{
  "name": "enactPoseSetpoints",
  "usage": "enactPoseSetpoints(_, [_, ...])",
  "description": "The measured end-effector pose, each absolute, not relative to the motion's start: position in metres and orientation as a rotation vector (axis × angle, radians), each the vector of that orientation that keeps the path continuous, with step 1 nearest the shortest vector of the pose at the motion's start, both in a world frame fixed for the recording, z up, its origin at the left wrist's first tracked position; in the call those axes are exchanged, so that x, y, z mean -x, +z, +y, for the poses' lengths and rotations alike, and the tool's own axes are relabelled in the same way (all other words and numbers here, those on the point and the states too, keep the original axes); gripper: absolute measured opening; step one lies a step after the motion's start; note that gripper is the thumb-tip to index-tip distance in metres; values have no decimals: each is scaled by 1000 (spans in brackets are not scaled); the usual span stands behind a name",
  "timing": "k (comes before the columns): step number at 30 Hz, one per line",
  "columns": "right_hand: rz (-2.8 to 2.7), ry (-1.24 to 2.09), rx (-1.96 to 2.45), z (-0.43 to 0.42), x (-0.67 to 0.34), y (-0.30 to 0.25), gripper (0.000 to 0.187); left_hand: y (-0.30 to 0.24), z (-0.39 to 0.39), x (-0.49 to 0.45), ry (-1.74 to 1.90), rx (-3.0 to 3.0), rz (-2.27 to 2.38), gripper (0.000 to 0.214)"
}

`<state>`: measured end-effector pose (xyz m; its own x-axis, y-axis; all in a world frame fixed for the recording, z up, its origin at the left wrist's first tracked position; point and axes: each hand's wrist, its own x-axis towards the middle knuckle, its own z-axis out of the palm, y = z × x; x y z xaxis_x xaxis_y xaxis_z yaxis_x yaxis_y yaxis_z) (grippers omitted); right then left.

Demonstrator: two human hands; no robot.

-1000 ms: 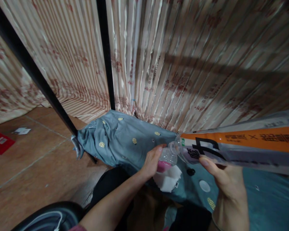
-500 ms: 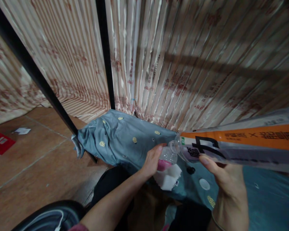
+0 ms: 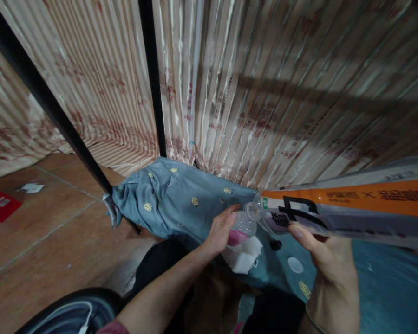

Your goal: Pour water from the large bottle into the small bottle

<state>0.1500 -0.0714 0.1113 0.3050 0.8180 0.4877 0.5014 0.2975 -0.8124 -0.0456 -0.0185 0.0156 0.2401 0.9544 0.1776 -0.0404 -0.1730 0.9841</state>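
Observation:
My left hand (image 3: 223,232) is wrapped round a small clear bottle (image 3: 246,224) with pink liquid low inside. In my right hand (image 3: 329,260) lies a large clear plastic bottle (image 3: 348,206) with an orange and white label, tilted nearly level. Its mouth meets the neck of the small bottle, and I cannot make out any flow between them. Beneath the small bottle a crumpled white tissue (image 3: 244,256) rests on the teal bedsheet (image 3: 181,199). A black cap (image 3: 275,244) and a round whitish lid (image 3: 295,265) sit on the sheet between my hands.
Striped curtains (image 3: 223,93) hang behind the bed. A dark upright post (image 3: 153,79) and a slanted dark bar (image 3: 52,102) stand at the left. On the tiled floor (image 3: 55,222) are a red box (image 3: 0,204) and white paper (image 3: 31,188). A black rounded object (image 3: 73,311) with a white cable is at lower left.
Almost nothing differs. Both hands keep their hold, and the two bottles stay mouth to mouth at nearly the same tilt.

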Motion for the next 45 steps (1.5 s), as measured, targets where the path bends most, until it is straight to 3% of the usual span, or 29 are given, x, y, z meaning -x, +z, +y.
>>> enactPoseSetpoints(15, [-1272,319,1365,-72,-147,116,61,17,-21,46,1115,-1410,919,77])
enactPoseSetpoints(22, [-1292,300,1369,-71,-147,118,57,16,-20,45,1101,-1439,919,79])
enactPoseSetpoints(29, [-1325,343,1361,-72,-151,112,41,16,-20,47,1120,-1495,892,78])
enactPoseSetpoints(45, [-1277,345,1396,-72,-147,120,56,14,-19,45,1119,-1482,920,79])
